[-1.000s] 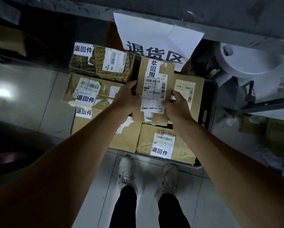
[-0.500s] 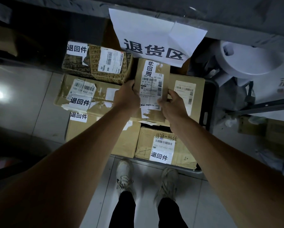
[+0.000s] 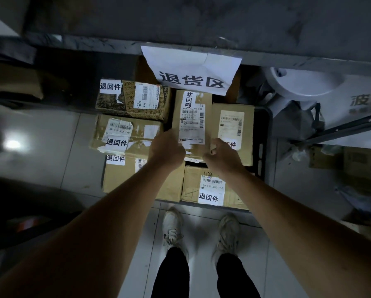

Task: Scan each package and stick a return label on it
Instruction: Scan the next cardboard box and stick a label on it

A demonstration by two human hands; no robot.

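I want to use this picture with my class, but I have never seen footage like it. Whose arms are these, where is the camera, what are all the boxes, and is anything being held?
The camera sits on a person's head and looks down, so you see their own arms, legs and shoes. Below is a pile of cardboard parcels in a dark crate, most with white return labels. A paper sign hangs above them. The left hand and right hand are at the near end of the tall box, which lies on the pile. The picture is blurred there, so I cannot tell whether the fingers grip it or have just let go.
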